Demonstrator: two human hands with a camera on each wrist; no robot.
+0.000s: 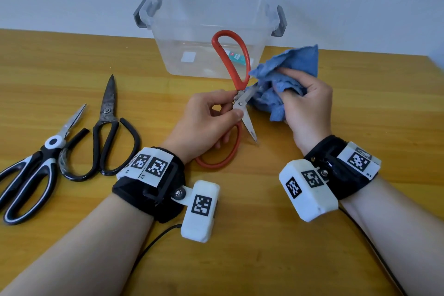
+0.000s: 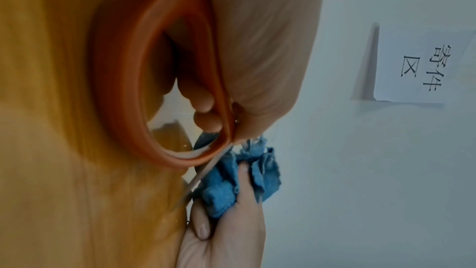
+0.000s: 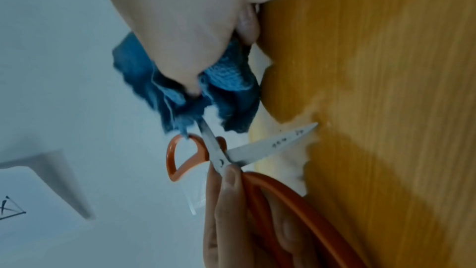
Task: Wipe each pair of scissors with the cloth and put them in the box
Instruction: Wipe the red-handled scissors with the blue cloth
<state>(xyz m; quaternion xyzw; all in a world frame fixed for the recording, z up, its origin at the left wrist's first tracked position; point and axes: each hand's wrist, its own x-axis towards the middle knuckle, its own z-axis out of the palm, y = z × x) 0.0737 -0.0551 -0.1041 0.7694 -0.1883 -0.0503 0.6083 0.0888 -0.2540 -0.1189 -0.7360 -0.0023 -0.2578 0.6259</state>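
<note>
Wiping is under way on the first pair: the left hand (image 1: 211, 115) pinches the open red-handled steel scissors (image 1: 236, 94) at the pivot, above the wooden surface (image 1: 312, 259), while the right hand (image 1: 307, 101) grips the crumpled blue cloth (image 1: 288, 67) around one blade. The clear plastic box (image 1: 206, 31) stands just beyond, apparently empty. Next comes the bare blade, likely needing a regrip. Only the head view shows two more pairs waiting at left; the right wrist view shows printing on the free blade.
</note>
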